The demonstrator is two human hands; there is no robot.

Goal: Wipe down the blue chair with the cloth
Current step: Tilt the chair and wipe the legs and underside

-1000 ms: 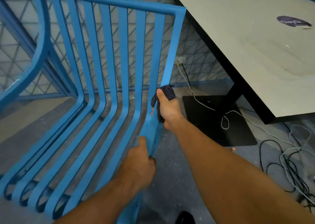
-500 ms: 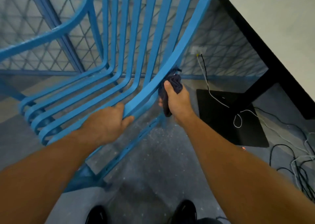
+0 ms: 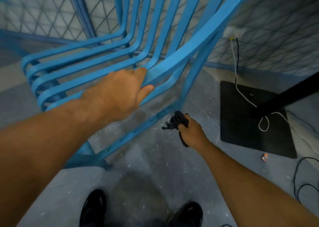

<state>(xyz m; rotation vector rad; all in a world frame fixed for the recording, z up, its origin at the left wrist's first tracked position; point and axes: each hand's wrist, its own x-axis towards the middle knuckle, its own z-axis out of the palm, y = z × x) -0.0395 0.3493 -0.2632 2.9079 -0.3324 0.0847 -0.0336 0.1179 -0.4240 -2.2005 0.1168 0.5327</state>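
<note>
The blue chair (image 3: 174, 57), made of long curved slats, fills the upper left and is tilted toward me. My left hand (image 3: 119, 90) grips its nearest seat slat, thumb under the edge. My right hand (image 3: 191, 131) is lower, close to the floor, closed on a bunched dark cloth (image 3: 176, 121). The cloth sits by the chair's lower side rail (image 3: 138, 131), at the foot of the rear leg; whether it touches the rail is unclear.
A black table base (image 3: 241, 128) lies on the grey floor at right, with its black post (image 3: 290, 95) rising away. White and black cables (image 3: 245, 95) trail from a wall socket across it. My two black shoes (image 3: 94, 207) stand at the bottom. A mesh wall stands behind.
My right hand has dropped with the cloth from the seat-back curve down to the lower rail. The left hand keeps its hold on the slat; the view has tipped further downward.
</note>
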